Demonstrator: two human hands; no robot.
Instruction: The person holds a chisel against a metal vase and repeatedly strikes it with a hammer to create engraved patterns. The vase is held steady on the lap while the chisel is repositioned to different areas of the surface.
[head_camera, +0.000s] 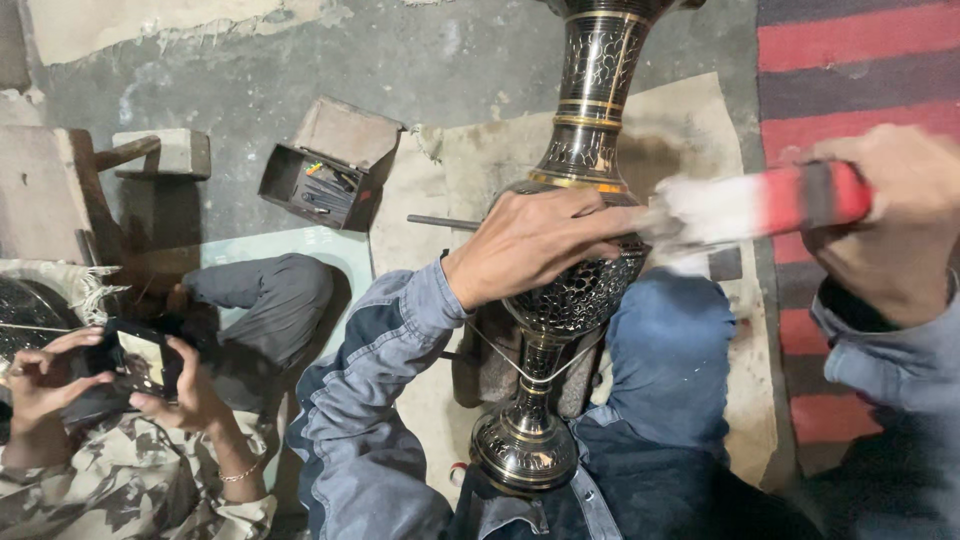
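A tall black and gold engraved metal vase (585, 150) lies tilted across my lap, its round foot (525, 450) toward me and its neck pointing away. My left hand (535, 240) rests flat on the vase's belly, holding it steady. My right hand (895, 225) grips the red handle of a brush (790, 200), whose white bristles, blurred by motion, touch the right side of the vase's belly.
Another person sits at the left, both hands on a phone (140, 360). An open metal box (325, 170) of small tools lies on the concrete floor beyond. A thin rod (440, 222) lies on worn cardboard (690, 130). A red striped rug (850, 60) is at right.
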